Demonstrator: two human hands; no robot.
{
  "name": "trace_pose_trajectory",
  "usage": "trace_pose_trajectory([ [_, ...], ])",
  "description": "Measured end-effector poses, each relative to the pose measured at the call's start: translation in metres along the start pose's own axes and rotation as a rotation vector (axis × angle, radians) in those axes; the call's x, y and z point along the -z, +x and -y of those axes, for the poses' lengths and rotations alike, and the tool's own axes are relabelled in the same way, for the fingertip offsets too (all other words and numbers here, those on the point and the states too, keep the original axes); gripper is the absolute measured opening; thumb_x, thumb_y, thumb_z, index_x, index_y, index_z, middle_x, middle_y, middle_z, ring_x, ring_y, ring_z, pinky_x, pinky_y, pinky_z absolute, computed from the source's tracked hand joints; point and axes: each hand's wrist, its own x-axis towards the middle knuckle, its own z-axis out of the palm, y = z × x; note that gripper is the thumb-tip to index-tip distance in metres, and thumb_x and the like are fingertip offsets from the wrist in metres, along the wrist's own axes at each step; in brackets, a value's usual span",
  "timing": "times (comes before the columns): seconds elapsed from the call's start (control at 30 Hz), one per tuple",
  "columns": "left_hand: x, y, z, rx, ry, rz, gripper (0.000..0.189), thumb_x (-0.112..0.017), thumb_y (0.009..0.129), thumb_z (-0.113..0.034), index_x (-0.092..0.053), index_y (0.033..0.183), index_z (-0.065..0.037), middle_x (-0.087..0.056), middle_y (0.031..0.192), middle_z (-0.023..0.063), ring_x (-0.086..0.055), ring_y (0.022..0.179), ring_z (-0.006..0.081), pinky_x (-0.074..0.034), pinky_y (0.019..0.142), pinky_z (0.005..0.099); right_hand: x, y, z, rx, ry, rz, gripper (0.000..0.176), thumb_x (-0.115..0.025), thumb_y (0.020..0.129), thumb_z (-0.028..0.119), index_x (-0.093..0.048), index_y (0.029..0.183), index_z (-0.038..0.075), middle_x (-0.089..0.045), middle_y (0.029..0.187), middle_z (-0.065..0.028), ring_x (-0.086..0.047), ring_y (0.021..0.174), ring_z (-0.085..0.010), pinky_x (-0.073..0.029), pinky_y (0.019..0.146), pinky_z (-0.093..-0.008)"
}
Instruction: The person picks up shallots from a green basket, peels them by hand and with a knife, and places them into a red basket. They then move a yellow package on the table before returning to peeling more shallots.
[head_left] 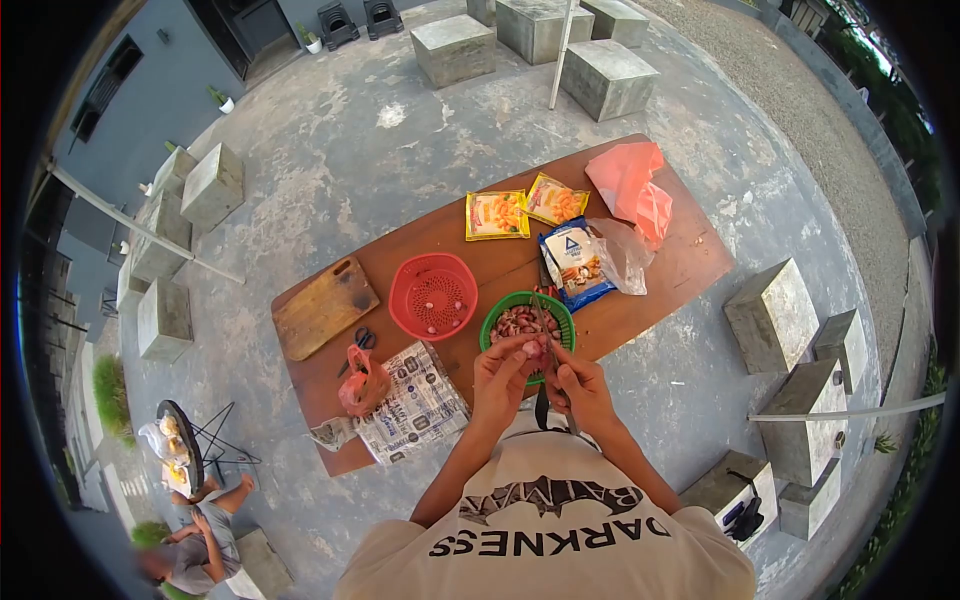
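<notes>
Above the near edge of a green basket full of small reddish shallots, my two hands meet. My left hand is closed, with a small pinkish shallot pinched in its fingertips. In my right hand, also closed, is a knife, its blade beside the shallot and pointing away from me over the basket. Left of the green basket stands a red basket with several shallots at its bottom.
On the brown table lie a cutting board, scissors, an orange-red bag, printed paper, yellow packets, a blue-white packet and a pink bag. A person sits at lower left.
</notes>
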Motion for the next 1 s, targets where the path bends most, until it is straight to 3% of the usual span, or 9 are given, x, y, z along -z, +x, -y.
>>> trace_pose_trajectory([
  [0.1, 0.002, -0.003, 0.003, -0.02, 0.169, -0.008, 0.024, -0.051, 0.091, -0.002, -0.058, 0.113, 0.005, -0.064, 0.108, 0.0155, -0.063, 0.099, 0.0215, -0.052, 0.087, 0.0327, 0.004, -0.001, -0.001, -0.027, -0.006, -0.027, 0.049, -0.05, 0.097, 0.031, -0.039, 0.141, 0.011, -0.038, 0.075, 0.0034, -0.035, 0.056, -0.005, -0.027, 0.045, -0.0176],
  [0.3, -0.006, -0.002, -0.009, 0.063, -0.06, -0.093, 0.023, -0.053, 0.088, 0.0, -0.059, 0.11, 0.005, -0.063, 0.109, 0.0179, -0.064, 0.094, 0.0221, -0.054, 0.083, 0.0324, 0.006, 0.001, 0.012, -0.035, 0.107, -0.133, 0.05, -0.046, 0.098, 0.031, -0.034, 0.143, 0.013, -0.037, 0.075, 0.0039, -0.036, 0.054, -0.0052, -0.03, 0.043, -0.0174],
  [0.4, -0.003, -0.001, -0.007, -0.011, 0.061, -0.09, 0.024, -0.053, 0.088, 0.0, -0.06, 0.11, 0.005, -0.063, 0.109, 0.0182, -0.064, 0.096, 0.0222, -0.053, 0.084, 0.0321, 0.007, -0.001, 0.014, -0.006, 0.019, -0.105, 0.05, -0.045, 0.099, 0.027, -0.031, 0.145, 0.015, -0.037, 0.077, 0.0036, -0.035, 0.055, -0.0049, -0.029, 0.044, -0.0172],
  [0.5, 0.001, -0.003, -0.006, -0.062, 0.185, -0.096, 0.025, -0.054, 0.086, 0.005, -0.059, 0.111, 0.007, -0.062, 0.111, 0.016, -0.063, 0.099, 0.022, -0.051, 0.089, 0.0327, 0.002, -0.003, 0.016, -0.001, -0.093, -0.035, 0.051, -0.047, 0.098, 0.019, -0.03, 0.146, 0.014, -0.047, 0.086, 0.0022, -0.039, 0.06, -0.005, -0.034, 0.05, -0.0171],
  [0.57, 0.013, -0.006, 0.0, -0.099, 0.246, -0.091, 0.025, -0.055, 0.084, 0.008, -0.061, 0.108, 0.007, -0.063, 0.111, 0.0151, -0.063, 0.099, 0.0204, -0.05, 0.089, 0.032, -0.005, -0.003, 0.02, 0.033, -0.413, -0.018, 0.056, -0.051, 0.093, 0.011, -0.031, 0.145, 0.011, -0.058, 0.099, -0.0032, -0.046, 0.067, -0.0082, -0.041, 0.061, -0.0201],
  [0.6, 0.011, -0.005, -0.001, -0.139, 0.307, -0.084, 0.025, -0.057, 0.082, 0.011, -0.062, 0.106, 0.007, -0.063, 0.111, 0.0142, -0.062, 0.098, 0.0189, -0.05, 0.09, 0.0313, -0.006, -0.003, 0.023, 0.032, -0.412, -0.02, 0.056, -0.051, 0.093, 0.011, -0.031, 0.145, 0.011, -0.058, 0.099, -0.0032, -0.046, 0.067, -0.0082, -0.041, 0.061, -0.0201],
  [0.67, 0.004, -0.007, -0.003, -0.12, 0.352, -0.128, 0.025, -0.058, 0.08, 0.011, -0.063, 0.104, 0.007, -0.064, 0.109, 0.0145, -0.062, 0.098, 0.0193, -0.049, 0.089, 0.0311, -0.009, -0.001, 0.03, 0.033, -0.757, 0.034, 0.057, -0.054, 0.088, 0.006, -0.035, 0.142, 0.008, -0.061, 0.112, -0.0106, -0.053, 0.078, -0.0133, -0.045, 0.073, -0.0255],
  [0.77, 0.002, -0.008, -0.006, -0.158, 0.444, -0.116, 0.024, -0.059, 0.078, 0.013, -0.064, 0.101, 0.006, -0.065, 0.106, 0.0144, -0.062, 0.096, 0.0183, -0.049, 0.087, 0.0304, -0.016, 0.0, 0.032, 0.072, -0.753, 0.002, 0.053, -0.055, 0.087, 0.007, -0.04, 0.138, 0.005, -0.062, 0.11, -0.0156, -0.056, 0.083, -0.0169, -0.046, 0.078, -0.0288],
  [1.0, 0.012, -0.01, -0.002, -0.353, 0.569, -0.009, 0.02, -0.06, 0.077, 0.015, -0.064, 0.094, 0.007, -0.063, 0.106, 0.0163, -0.062, 0.095, 0.0192, -0.05, 0.087, 0.0309, -0.007, 0.006, 0.02, 0.223, -0.794, 0.035, 0.048, -0.056, 0.088, 0.008, -0.044, 0.135, 0.003, -0.064, 0.103, -0.0138, -0.057, 0.089, -0.0178, -0.045, 0.083, -0.0299],
])
